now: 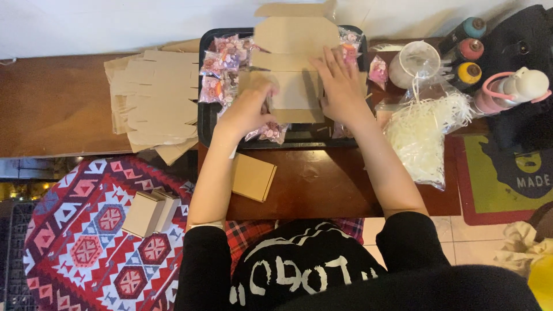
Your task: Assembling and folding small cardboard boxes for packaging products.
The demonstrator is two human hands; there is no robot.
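Leftmost, flat box blanks [154, 98] lie at 9 o'clock of the tray [203, 124]. Left hand [246, 110] pinches the carton [295, 86] over the tray; right hand [341, 86], fingers spread, presses its 3 o'clock flap. Shredded filler [425, 135] at 3 o'clock.

A flat, unfolded box blank of plain brown cardboard [295, 63] is laid over the black rectangular tray [203, 124], with its long axis running away from the person. Its far flap is seen beyond the far edge of the tray, and its near end is found over the middle of the tray. Several fold lines are seen across it. The blank is pressed from the left by the left hand [249, 109] and from the right by the right hand [341, 86], fingers spread on the cardboard.
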